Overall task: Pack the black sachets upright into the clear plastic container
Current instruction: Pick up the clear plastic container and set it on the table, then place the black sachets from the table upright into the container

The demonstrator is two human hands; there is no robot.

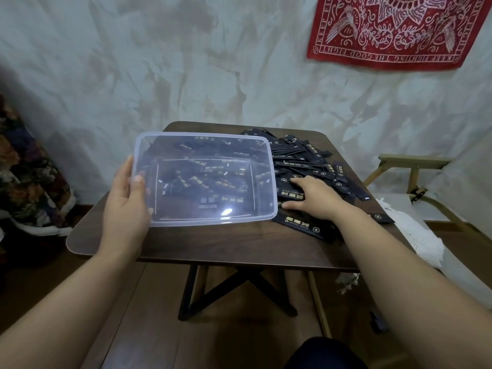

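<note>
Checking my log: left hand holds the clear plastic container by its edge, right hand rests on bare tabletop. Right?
No. The head view shows the right hand resting on the pile of black sachets instead. The left hand does hold the clear plastic container by its edge.

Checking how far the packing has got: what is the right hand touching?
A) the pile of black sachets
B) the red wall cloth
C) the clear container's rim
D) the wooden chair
A: the right hand rests flat on the pile of black sachets on the table, while the left hand grips the clear container by its edge.
</note>
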